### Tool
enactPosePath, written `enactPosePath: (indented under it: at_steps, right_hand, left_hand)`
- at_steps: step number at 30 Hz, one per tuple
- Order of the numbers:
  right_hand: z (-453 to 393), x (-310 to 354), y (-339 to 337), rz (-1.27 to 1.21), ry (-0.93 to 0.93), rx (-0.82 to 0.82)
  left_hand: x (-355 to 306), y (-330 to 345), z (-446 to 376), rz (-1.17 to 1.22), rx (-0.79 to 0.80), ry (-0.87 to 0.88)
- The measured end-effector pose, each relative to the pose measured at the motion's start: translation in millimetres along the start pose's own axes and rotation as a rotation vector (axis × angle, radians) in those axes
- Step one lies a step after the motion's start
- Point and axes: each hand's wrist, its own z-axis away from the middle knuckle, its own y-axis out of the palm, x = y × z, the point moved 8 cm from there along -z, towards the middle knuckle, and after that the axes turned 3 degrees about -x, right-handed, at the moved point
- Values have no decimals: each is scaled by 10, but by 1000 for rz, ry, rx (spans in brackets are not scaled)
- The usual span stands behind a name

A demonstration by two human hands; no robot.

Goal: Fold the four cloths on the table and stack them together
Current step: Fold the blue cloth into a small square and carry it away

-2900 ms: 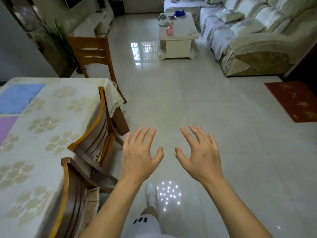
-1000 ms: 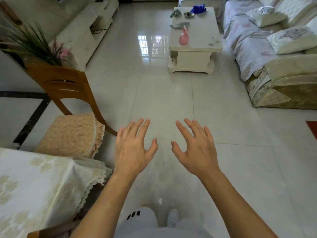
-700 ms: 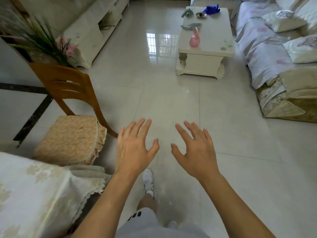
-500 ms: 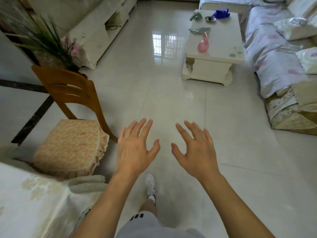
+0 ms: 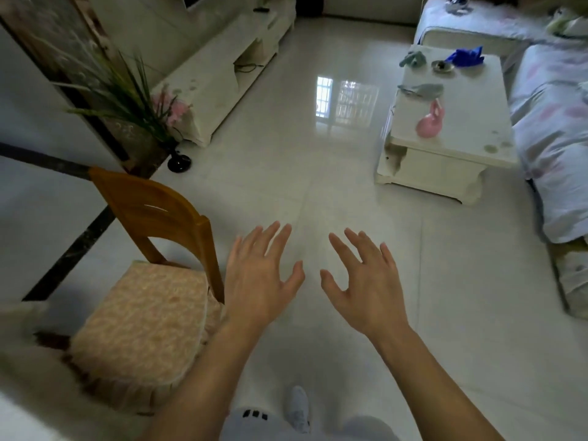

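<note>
My left hand [image 5: 259, 281] and right hand [image 5: 366, 284] hover spread at six o'clock, each grip released; no cloths visible, folding apparently unstarted.

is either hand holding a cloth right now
No, the left hand and the right hand both hover over the bare floor with fingers spread, holding nothing.
</note>
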Motion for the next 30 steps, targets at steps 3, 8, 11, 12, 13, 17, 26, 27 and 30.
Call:
enactPosePath:
  at_steps: [3,8,11,12,13,17,26,27,30]
  right_hand:
    - [-324,13,175,22,-3,24]
    - [-780,-48,406,24,-8,60]
    - [-1083,-127,536,30,-8,71]
    - [-1199,-143,569,26,-16,70]
    - [-1344,-161,595,15,-24,66]
    - [-2043,-256,683,-24,-85,32]
    - [-3830,-546,883,-96,-234,90]
    - [-3997,-596,902,-100,-240,92]
    - [-4432,-689,975,-96,-260,97]
  left_hand:
    - [183,57,-302,7,4,-29]
    - [371,219,-783,5,22,-47]
    - [404,307,-1083,8,23,-44]
    - [412,331,-1183,13,13,-41]
    - [429,365,-1306,17,7,-48]
    - [474,521,-1907,13,-10,-98]
    - [534,838,-3470,-13,-95,-235]
    - [531,878,-3614,-11,-100,-246]
    - [555,954,-3960,-16,-118,-280]
